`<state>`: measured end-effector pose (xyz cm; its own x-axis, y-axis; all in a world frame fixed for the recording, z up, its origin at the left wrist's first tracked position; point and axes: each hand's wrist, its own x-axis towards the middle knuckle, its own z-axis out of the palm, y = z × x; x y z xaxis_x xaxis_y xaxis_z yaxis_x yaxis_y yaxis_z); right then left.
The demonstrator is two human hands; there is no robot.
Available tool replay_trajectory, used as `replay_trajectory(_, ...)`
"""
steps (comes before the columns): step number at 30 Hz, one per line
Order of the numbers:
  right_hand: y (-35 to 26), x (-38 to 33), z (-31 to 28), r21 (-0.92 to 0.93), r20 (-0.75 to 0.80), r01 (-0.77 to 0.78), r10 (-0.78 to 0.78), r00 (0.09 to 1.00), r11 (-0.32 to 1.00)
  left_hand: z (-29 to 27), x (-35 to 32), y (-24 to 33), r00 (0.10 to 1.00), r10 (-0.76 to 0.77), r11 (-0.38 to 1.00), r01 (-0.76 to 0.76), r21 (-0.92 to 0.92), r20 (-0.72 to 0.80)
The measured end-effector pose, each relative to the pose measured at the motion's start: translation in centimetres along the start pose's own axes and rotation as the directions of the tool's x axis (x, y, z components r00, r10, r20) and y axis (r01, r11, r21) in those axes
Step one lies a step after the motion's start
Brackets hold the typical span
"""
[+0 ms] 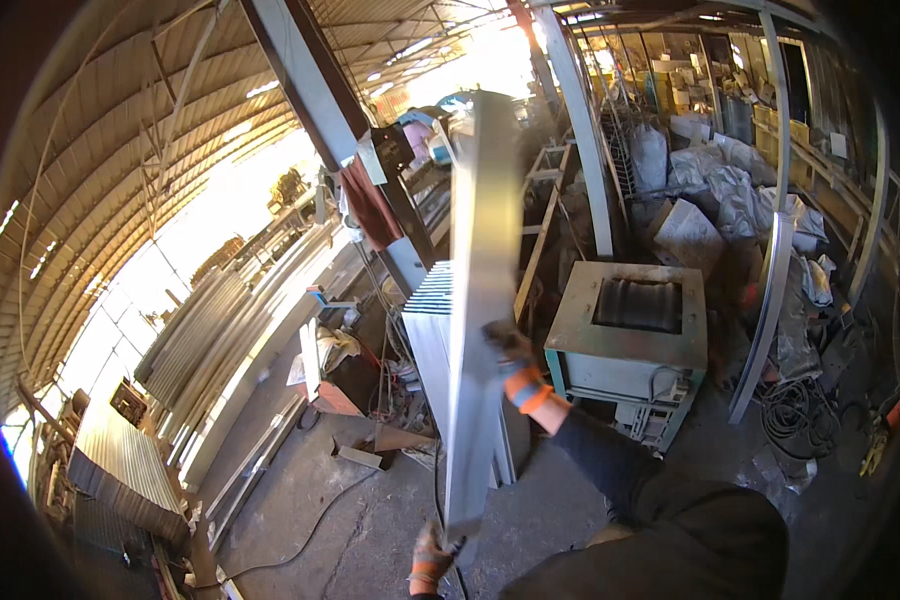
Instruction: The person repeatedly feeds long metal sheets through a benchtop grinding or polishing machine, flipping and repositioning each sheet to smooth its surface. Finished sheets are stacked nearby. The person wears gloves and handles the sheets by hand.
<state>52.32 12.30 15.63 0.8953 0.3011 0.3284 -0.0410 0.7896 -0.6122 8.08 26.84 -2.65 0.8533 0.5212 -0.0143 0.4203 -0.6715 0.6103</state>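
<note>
A long, flat grey metal panel (478, 300) stands nearly upright in the middle of the view, its top end high up toward the roof and its lower end down near the concrete floor (370, 510). The right hand (510, 348), in an orange-and-dark work glove, is clamped on the panel's right edge about halfway up, the dark sleeve running down to the lower right. The left hand (432, 560), gloved the same way, grips the panel at its bottom end, close to the lower edge of the picture. Just behind the panel a stack of similar grey sheets (432, 340) leans on edge. To the right of it stands a boxy grey-green machine (625, 345) with a dark recess in its top. Farther right, pale bulky sacks (730, 190) are heaped near coiled cables (795, 415). To the left, long corrugated metal sheets (210, 340) lie in piles along the bright open side of the arched shed.
</note>
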Motion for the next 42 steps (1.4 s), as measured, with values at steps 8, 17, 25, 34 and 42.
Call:
replay_trajectory(8,-1.8,3.8,-32.8,-0.591,-0.689,-0.417,-0.163,0.706,0.691,8.5,0.1,7.2,0.941,-0.186,0.983,0.174,0.067,0.283)
replay_trajectory(17,-4.7,18.4,-53.9,-0.839,-0.057,-0.164,-0.216,0.975,-0.518,27.7,20.0,20.1,0.910,-0.036,0.999,0.047,-0.015,0.414)
replay_trajectory(25,-7.2,36.7,-67.4,-0.681,-0.316,-0.277,-0.068,0.946,-0.678,39.8,35.9,31.2,0.897,0.018,0.999,0.004,-0.048,0.441)
replay_trajectory(34,-6.4,32.4,-65.1,-0.596,-0.122,-0.204,-0.163,0.979,-0.777,41.0,33.6,29.6,0.878,0.027,0.977,0.078,-0.197,0.478)
replay_trajectory(42,-3.8,15.8,-51.9,-0.697,-0.095,-0.189,-0.172,0.981,-0.692,30.1,18.8,19.6,0.857,-0.023,0.994,0.077,-0.083,0.514)
